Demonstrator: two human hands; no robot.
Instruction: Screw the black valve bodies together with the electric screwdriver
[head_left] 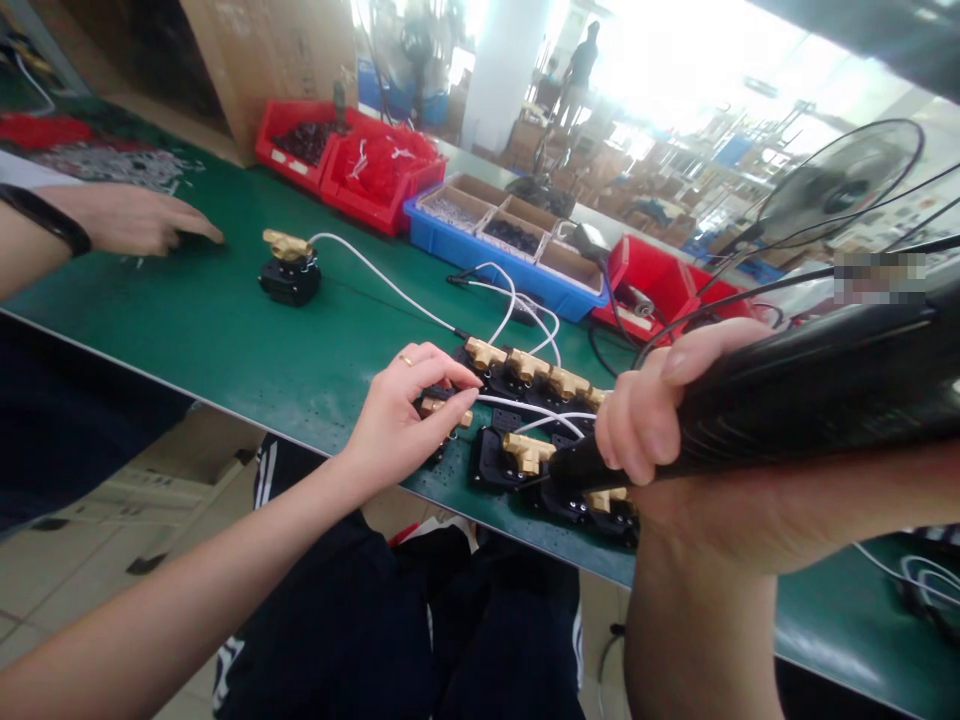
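Observation:
A black electric screwdriver (795, 390) lies in the closed grip of my right hand (645, 420), slanting down to the left. Its thin bit ends at the front edge of a black unit with a brass tee fitting (529, 453); whether it meets a screw is hard to see. My left hand (405, 415) pinches thumb and forefinger at the end of a white cable (525, 403), over another brass-fitted unit (448, 412) partly hidden by the fingers. Behind stands a row of similar units with brass fittings (528, 365). The screwdriver and right hand cover some units on the right.
A single brass-fitted unit (291, 268) stands apart at left, near a co-worker's hand (135, 218). Red bins (382, 205), a blue divided tray (510, 285) and another red bin (652, 310) line the green table's (225, 340) back. A fan (840, 190) stands beyond.

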